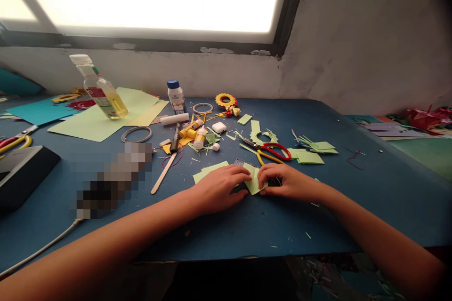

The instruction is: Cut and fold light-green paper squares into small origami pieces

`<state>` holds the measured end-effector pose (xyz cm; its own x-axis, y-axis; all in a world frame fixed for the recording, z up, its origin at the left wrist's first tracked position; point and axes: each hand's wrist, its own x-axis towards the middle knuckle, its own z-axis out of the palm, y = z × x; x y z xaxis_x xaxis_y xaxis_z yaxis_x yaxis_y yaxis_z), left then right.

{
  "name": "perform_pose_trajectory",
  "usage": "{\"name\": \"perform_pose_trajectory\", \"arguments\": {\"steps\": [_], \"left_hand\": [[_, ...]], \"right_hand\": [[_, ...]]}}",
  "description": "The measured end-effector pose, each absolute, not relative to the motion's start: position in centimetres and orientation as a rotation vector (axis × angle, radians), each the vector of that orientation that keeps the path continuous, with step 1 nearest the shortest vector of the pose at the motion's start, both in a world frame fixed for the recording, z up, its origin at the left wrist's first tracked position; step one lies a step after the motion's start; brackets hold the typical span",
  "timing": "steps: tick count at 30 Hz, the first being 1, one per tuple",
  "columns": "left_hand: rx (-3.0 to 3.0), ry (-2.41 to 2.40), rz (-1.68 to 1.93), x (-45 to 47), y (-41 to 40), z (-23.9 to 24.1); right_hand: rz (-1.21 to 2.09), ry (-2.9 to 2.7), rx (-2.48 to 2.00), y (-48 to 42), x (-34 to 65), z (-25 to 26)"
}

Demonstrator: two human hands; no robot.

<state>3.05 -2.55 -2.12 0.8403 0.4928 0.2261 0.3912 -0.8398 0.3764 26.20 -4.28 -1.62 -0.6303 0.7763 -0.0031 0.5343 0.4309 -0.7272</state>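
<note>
A small light-green paper piece [252,179], with a crease down it, is between my two hands just above or on the blue table. At its left side, my left hand [221,187] has its fingers and thumb closed in on the edge. My right hand [287,181] pinches the right edge with curled fingers. Behind the paper a grey gridded object [240,162] shows in part. Another green sheet [209,172] lies partly under my left hand. Just beyond my right hand rest scissors [271,151] with red and yellow handles.
Green paper strips [312,153] and a cut green ring [264,136] lie behind the hands. Farther left are a glue bottle [199,138], a black marker [175,138], a wooden stick [164,174] and a tilted-looking clear bottle [106,96]. A cable [42,249] runs at left.
</note>
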Motion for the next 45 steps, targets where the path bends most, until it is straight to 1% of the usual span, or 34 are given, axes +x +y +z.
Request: {"name": "perform_pose_trajectory", "arguments": {"steps": [3,7,12,17,22,27,30,34,36,40,45], "left_hand": [[2.687,0.665,0.321,3.3,-1.3,-1.3],[2.648,0.423,0.205,3.6,0.3,-0.4],[2.528,0.467,0.195,3.5,0.8,-0.8],[2.631,0.314,0.19,3.0,0.7,-1.0],[2.683,0.306,0.17,3.1,0.4,-0.6],[2.612,0.347,0.196,2.7,0.6,-1.0],[2.536,0.339,0.22,2.1,1.0,-1.5],[2.538,0.277,0.237,2.1,1.2,-1.8],[2.567,0.272,0.244,2.4,1.2,-1.7],[2.617,0.287,0.244,3.4,0.6,-1.2],[2.596,0.434,0.229,4.2,-0.3,-0.9]], "right_hand": [[1.069,-2.408,-1.043,-4.1,26.7,-1.5],[1.043,-2.473,-1.023,-4.2,27.2,-1.5],[0.99,-2.479,-1.009,-4.5,27.4,-1.4],[0.949,-2.456,-1.029,-4.6,26.9,-1.3],[0.838,-2.402,-1.145,-4.8,25.9,-1.5],[0.756,-2.37,-1.254,-4.9,25.4,-1.9],[0.795,-2.351,-1.249,-4.8,25.7,-2.0],[0.986,-2.372,-1.093,-4.4,26.5,-1.9],[1.028,-2.387,-1.059,-4.2,26.7,-1.7],[1.004,-2.393,-1.094,-4.1,26.4,-1.6],[0.915,-2.391,-1.134,-4.2,25.6,-1.8]]}}
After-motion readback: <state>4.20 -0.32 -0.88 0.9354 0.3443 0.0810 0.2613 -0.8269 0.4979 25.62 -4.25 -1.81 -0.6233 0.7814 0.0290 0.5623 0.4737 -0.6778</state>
